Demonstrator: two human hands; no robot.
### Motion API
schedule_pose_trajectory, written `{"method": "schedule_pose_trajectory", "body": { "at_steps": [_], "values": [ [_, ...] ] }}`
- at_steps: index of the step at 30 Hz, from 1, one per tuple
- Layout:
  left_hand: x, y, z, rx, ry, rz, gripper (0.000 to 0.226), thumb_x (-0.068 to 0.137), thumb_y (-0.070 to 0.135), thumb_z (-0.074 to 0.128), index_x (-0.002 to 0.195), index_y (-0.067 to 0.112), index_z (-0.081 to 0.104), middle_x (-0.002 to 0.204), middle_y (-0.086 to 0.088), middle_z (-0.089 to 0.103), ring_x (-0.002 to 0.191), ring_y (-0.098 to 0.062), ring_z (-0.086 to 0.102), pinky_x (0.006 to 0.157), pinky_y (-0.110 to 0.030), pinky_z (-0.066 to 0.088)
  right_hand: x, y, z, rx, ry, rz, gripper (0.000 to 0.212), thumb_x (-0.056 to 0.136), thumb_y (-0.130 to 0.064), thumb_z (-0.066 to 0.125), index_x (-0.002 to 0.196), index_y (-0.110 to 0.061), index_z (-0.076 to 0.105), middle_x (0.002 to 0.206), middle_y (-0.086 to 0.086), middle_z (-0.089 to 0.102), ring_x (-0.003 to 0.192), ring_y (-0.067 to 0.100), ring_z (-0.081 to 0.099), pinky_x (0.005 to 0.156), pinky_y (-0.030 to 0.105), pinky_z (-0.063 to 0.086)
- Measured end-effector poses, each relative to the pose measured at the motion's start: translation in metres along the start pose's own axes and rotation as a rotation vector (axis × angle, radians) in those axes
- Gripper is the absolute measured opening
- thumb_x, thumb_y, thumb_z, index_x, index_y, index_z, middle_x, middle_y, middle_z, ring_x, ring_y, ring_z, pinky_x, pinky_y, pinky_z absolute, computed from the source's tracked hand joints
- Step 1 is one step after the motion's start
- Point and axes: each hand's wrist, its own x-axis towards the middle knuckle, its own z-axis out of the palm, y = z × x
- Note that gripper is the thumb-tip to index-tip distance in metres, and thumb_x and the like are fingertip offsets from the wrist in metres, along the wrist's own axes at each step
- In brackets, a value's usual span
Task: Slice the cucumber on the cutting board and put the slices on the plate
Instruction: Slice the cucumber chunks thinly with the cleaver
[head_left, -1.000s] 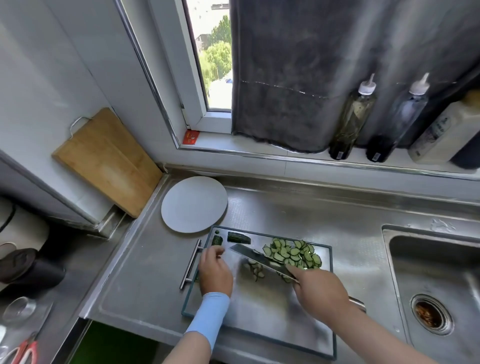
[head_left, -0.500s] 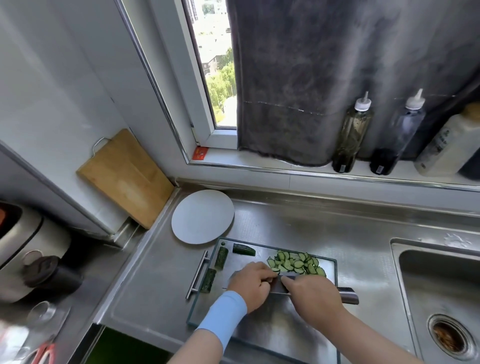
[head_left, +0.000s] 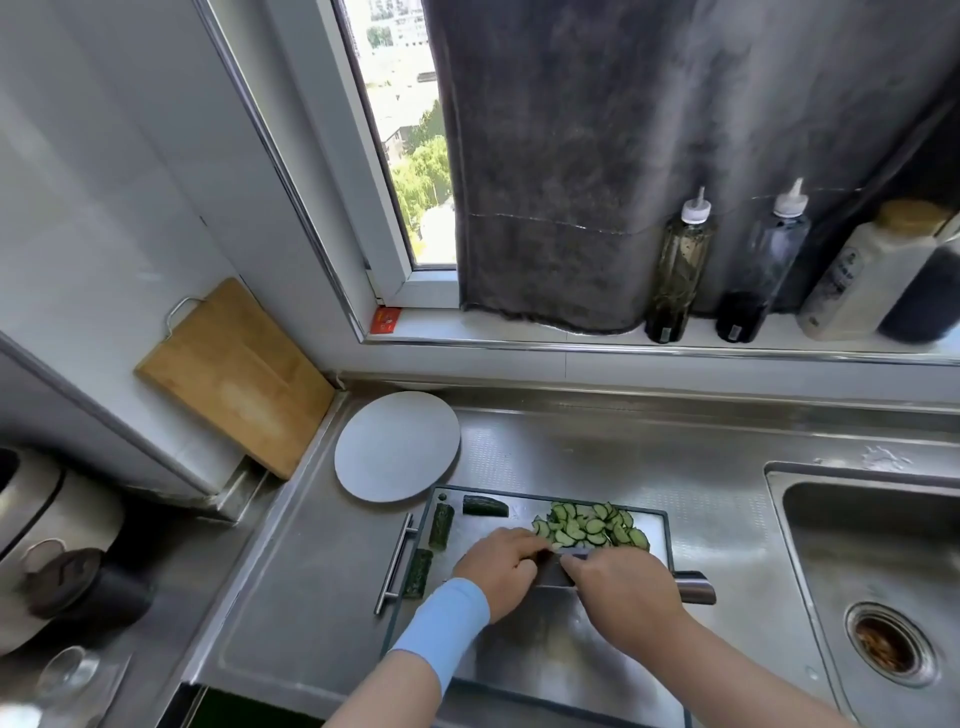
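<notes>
A steel cutting board (head_left: 524, 654) lies on the counter in front of me. A heap of cucumber slices (head_left: 589, 526) sits at its far right. Three dark uncut cucumber pieces lie along the board's left and far edge: one (head_left: 484, 505), another (head_left: 441, 526), a third (head_left: 418, 572). My right hand (head_left: 621, 590) grips the knife; its metal handle end (head_left: 693, 587) sticks out to the right and the blade (head_left: 558, 569) is mostly hidden. My left hand (head_left: 498, 564), fingers curled, sits against the blade beside the slices; what it holds is hidden. The round grey plate (head_left: 397, 447) stands bare beyond the board.
A sink (head_left: 872, 582) with a drain is at the right. A wooden board (head_left: 234, 379) leans on the left wall. Bottles (head_left: 675, 270) stand on the window sill. A pot and a glass jar sit at the lower left.
My left hand moved right from the board's left edge to meet the knife by the slice heap. The knife swung from slanting to lying across the board.
</notes>
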Motion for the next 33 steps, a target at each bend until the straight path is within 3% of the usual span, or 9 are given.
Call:
{"method": "schedule_pose_trajectory", "body": {
  "at_steps": [2,5,7,14,20,25,28,31,33],
  "values": [
    [0.001,-0.007,-0.003,-0.095,0.115,-0.045,0.042,0.092,0.016,0.038,0.126,0.029,0.06,0.134,0.011,0.049,0.124,-0.008,0.042,0.109,-0.029,0.032,-0.001,-0.005,0.002,0.012,-0.001,0.034,0.033,0.09,-0.007,0.047,0.117,-0.021,0.059,0.097,0.004,0.068,0.086,0.03,0.065,0.063,0.033,0.039],
    [-0.005,-0.027,-0.01,-0.096,0.331,-0.134,0.029,0.089,0.009,0.041,0.092,0.027,0.064,0.107,0.009,0.057,0.107,-0.012,0.053,0.09,-0.025,0.043,-0.001,-0.012,0.001,0.021,-0.002,0.084,0.034,0.089,-0.006,0.05,0.118,-0.023,0.059,0.095,0.002,0.067,0.082,0.028,0.064,0.062,0.032,0.041],
    [-0.01,-0.039,-0.016,-0.091,0.269,-0.179,0.028,0.088,0.011,0.041,0.085,0.027,0.063,0.099,0.007,0.058,0.097,-0.011,0.055,0.085,-0.023,0.045,0.0,-0.018,-0.001,0.003,0.0,0.095,0.035,0.088,-0.004,0.049,0.117,-0.021,0.058,0.095,0.002,0.068,0.076,0.028,0.059,0.062,0.032,0.039],
    [-0.006,-0.044,-0.024,-0.133,-0.046,-0.088,0.046,0.09,0.017,0.037,0.126,0.032,0.061,0.136,0.008,0.053,0.123,-0.015,0.048,0.11,-0.034,0.035,0.001,-0.045,-0.016,-0.07,-0.01,0.083,0.034,0.09,-0.002,0.045,0.118,-0.018,0.057,0.101,0.005,0.068,0.082,0.03,0.062,0.064,0.034,0.034],
    [-0.007,-0.032,-0.029,-0.212,0.037,0.091,0.04,0.083,0.018,0.039,0.105,0.037,0.066,0.114,0.014,0.058,0.109,-0.007,0.05,0.101,-0.037,0.042,0.008,-0.061,-0.021,-0.098,-0.025,0.123,0.034,0.094,-0.006,0.044,0.123,-0.019,0.056,0.097,0.005,0.067,0.08,0.029,0.062,0.051,0.031,0.027],
    [0.002,-0.043,-0.035,-0.245,-0.106,0.055,0.05,0.087,0.017,0.039,0.129,0.036,0.057,0.133,0.012,0.055,0.124,-0.01,0.048,0.109,-0.029,0.034,0.007,-0.073,-0.022,-0.129,-0.032,0.149,0.033,0.093,-0.005,0.042,0.119,-0.017,0.058,0.098,0.005,0.068,0.086,0.031,0.065,0.061,0.035,0.034],
    [0.001,-0.058,-0.045,-0.383,0.066,0.028,0.046,0.087,0.01,0.041,0.119,0.036,0.063,0.122,0.015,0.061,0.115,-0.007,0.054,0.102,-0.022,0.038,0.001,-0.077,-0.019,-0.072,-0.029,0.202,0.034,0.092,-0.005,0.044,0.12,-0.019,0.059,0.096,0.005,0.069,0.082,0.03,0.063,0.062,0.033,0.032],
    [-0.008,-0.071,-0.055,-0.46,0.399,-0.02,0.04,0.088,0.004,0.044,0.094,0.038,0.065,0.098,0.02,0.061,0.093,-0.001,0.057,0.087,-0.02,0.043,-0.004,-0.08,-0.01,0.055,-0.048,0.303,0.025,0.095,-0.018,0.045,0.111,-0.028,0.062,0.096,-0.001,0.069,0.078,0.026,0.056,0.063,0.033,0.038],
    [-0.012,-0.085,-0.056,-0.462,0.584,-0.046,0.035,0.088,0.002,0.044,0.094,0.031,0.064,0.098,0.012,0.059,0.095,-0.011,0.056,0.087,-0.025,0.044,-0.008,-0.08,-0.003,0.189,-0.055,0.387,0.023,0.097,-0.031,0.044,0.107,-0.03,0.065,0.096,-0.004,0.071,0.086,0.023,0.061,0.065,0.032,0.041]
  ]
}}
